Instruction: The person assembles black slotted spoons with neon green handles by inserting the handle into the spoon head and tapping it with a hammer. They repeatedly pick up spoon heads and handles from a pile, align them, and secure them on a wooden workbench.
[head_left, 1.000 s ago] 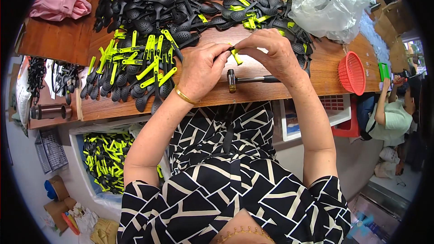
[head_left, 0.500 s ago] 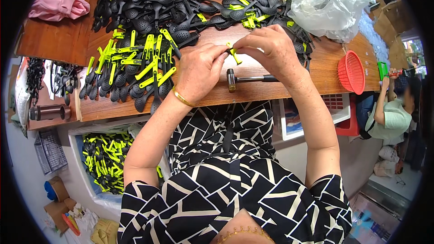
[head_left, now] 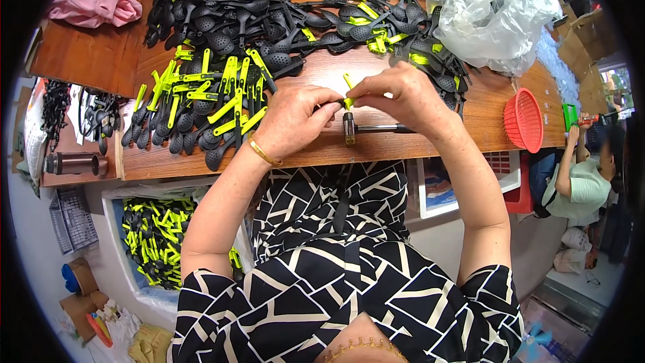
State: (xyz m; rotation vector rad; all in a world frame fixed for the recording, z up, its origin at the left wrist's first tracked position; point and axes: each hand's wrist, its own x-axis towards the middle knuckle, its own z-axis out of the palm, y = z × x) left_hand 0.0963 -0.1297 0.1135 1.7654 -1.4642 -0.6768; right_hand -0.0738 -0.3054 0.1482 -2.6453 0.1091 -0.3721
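Note:
Over the wooden table (head_left: pixel 403 146), my two hands meet fingertip to fingertip. My left hand (head_left: pixel 292 124) is closed in a pinch on a small black piece, mostly hidden by the fingers. Thumb and fingers of my right hand (head_left: pixel 406 97) pinch a lime-green plastic handle piece (head_left: pixel 348 81), which sticks up between the hands and touches the black piece. A hammer (head_left: pixel 349 129) lies on the table just below, its dark handle running right under my right hand. Left of my left hand rest several black perforated spoons with lime-green handles (head_left: pixel 232 107).
A big heap of black spoons (head_left: pixel 235 17) covers the far table. Crumpled clear plastic (head_left: pixel 487 13) and a red basket (head_left: pixel 523 121) stand right. Below the left edge is a tub (head_left: pixel 138 282) of black and lime-green pieces. Another person (head_left: pixel 574 181) works at far right.
Both hands have moved slightly nearer to me, bringing the lime-green piece close above the hammer head. The lime-green piece now points upward more.

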